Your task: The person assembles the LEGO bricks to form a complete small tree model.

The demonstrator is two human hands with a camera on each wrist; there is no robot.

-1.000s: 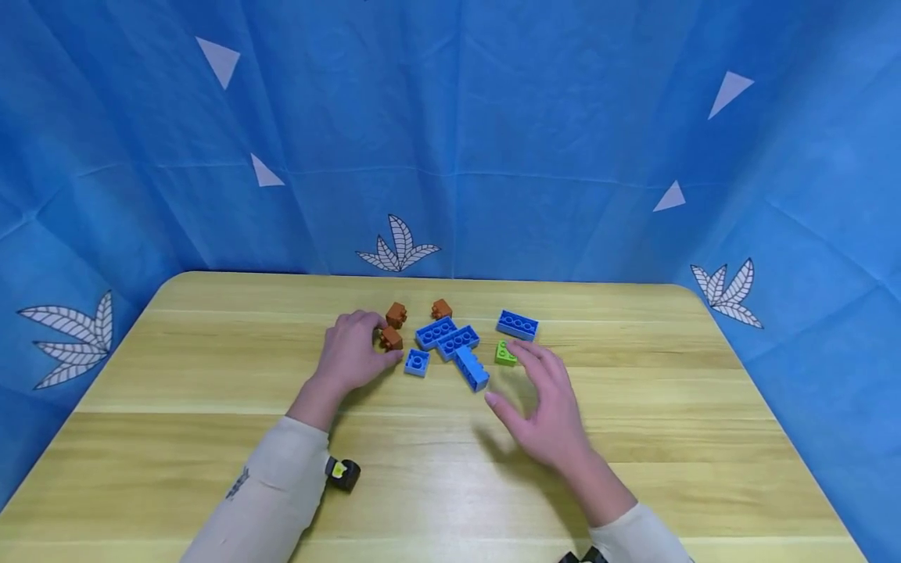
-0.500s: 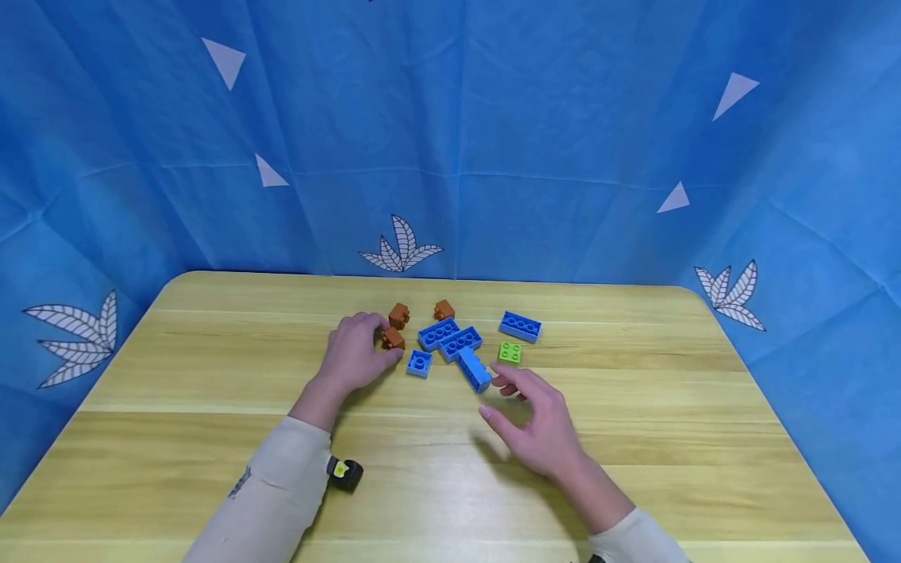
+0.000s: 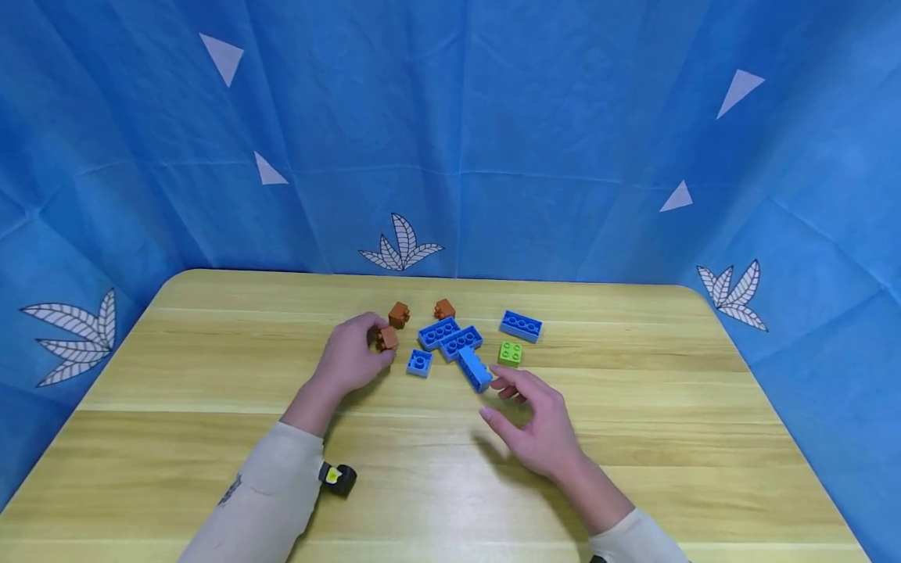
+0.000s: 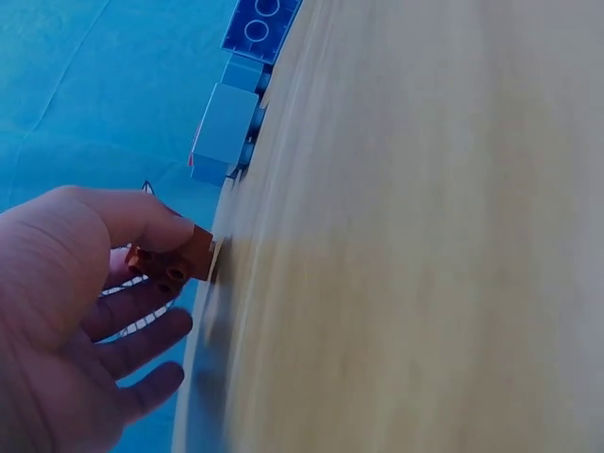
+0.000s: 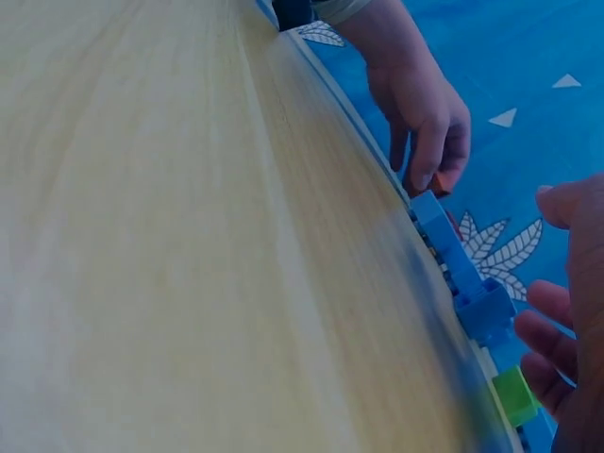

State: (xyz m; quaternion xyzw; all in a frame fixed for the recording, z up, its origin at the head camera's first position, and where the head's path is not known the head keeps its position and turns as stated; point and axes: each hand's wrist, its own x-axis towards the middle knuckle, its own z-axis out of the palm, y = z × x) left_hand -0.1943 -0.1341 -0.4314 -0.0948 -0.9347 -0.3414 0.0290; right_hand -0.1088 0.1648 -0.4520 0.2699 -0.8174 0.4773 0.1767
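Note:
My left hand (image 3: pixel 352 353) pinches a brown toy brick (image 3: pixel 388 338) between thumb and fingers. In the left wrist view the same brown brick (image 4: pixel 189 257) shows its studs toward the palm, close over the table. My right hand (image 3: pixel 542 426) hovers with relaxed, slightly bent fingers and nothing in them. Its fingertips are near a blue brick lying on its side (image 3: pixel 474 369) and a green brick (image 3: pixel 510 353). Two more brown bricks, one at the left (image 3: pixel 399 314) and one farther right (image 3: pixel 444 310), lie beyond the left hand.
Two long blue bricks, one (image 3: pixel 438 333) overlapping the other (image 3: pixel 461 342), lie studs-down mid-table. A small square blue brick (image 3: pixel 419 363) sits in front of them. Another long blue brick (image 3: pixel 521 325) lies behind the green one. A blue curtain (image 3: pixel 450 141) hangs behind the wooden table (image 3: pixel 436 485).
My right hand has drawn back from the green brick and now hovers nearer the sideways blue one. The left hand has shifted slightly left with the brown brick, which has turned a little.

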